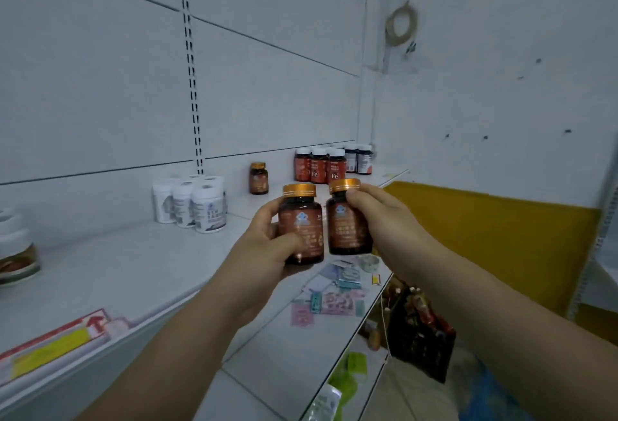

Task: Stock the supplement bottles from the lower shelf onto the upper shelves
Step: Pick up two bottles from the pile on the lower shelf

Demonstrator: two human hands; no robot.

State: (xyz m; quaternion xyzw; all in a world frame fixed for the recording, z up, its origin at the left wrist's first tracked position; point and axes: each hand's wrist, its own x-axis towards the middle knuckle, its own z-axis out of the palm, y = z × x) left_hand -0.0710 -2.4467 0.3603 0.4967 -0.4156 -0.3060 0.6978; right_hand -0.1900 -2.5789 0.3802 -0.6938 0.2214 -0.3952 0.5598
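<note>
I hold two brown supplement bottles with gold caps in front of the upper shelf [127, 267]. My left hand [267, 240] grips the left bottle [302, 220] from its side and bottom. My right hand [374, 213] grips the right bottle [347, 230], thumb on its cap. A matching brown bottle [258, 178] stands alone on the upper shelf behind them. Several red-labelled bottles [319, 166] and dark bottles [359, 158] stand at the shelf's far right end. White jars [194, 203] are grouped further left.
A lower shelf [287, 353] carries loose packets and labels [331, 297]. A jar [16, 247] sits at the left edge. A dark bag [418, 330] lies on the floor at right beside a yellow panel [495, 247]. A tape roll [401, 24] hangs on the wall.
</note>
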